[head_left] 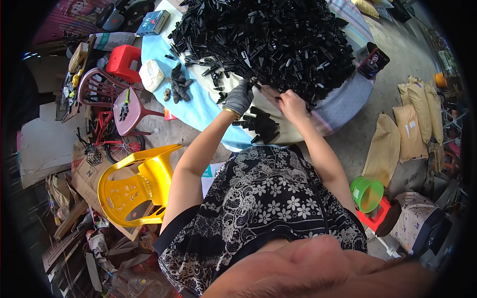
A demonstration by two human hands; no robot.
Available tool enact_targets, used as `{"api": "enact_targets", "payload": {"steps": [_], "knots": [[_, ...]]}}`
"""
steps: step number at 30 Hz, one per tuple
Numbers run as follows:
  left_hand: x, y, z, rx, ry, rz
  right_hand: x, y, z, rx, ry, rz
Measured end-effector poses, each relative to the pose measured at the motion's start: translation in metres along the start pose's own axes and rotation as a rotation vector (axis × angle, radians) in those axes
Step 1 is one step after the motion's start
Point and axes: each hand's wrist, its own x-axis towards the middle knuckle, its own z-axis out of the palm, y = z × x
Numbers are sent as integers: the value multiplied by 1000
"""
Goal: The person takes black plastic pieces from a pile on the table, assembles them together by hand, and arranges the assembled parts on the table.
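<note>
A large heap of small, narrow black plastic pieces (268,44) covers the far part of a cloth-covered table. My left hand (239,97), in a grey glove, is closed at the heap's near edge, with a dark piece at its fingertips. To its right, my bare right hand (293,106) has its fingers pinched together beside the heap; what they hold, if anything, is hidden. Closer to me, a smaller group of black pieces (261,125) lies lined up on the cloth. Several loose pieces (216,78) are scattered left of the heap.
On the table's left lie dark gloves (180,83), a white bag (151,75) and a blue box (153,23). A phone (373,63) stands at the right edge. Around it are a yellow chair (136,187), a pink chair (130,111), a green bucket (366,192) and brown sacks (411,131).
</note>
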Motion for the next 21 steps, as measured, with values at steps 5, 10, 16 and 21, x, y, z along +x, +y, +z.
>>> {"api": "enact_targets", "payload": {"steps": [5, 10, 16, 21], "knots": [[-7, 0, 5, -139, -107, 167, 2, -23, 2, 106, -74, -58], [-15, 13, 1, -73, -189, 54, -1, -11, 20, 152, 11, -103], [-10, 29, -7, 263, -284, 284, -12, -21, 9, 182, 64, -194], [-6, 33, -4, 478, -295, 290, -14, -24, 19, 196, -5, -141]]}}
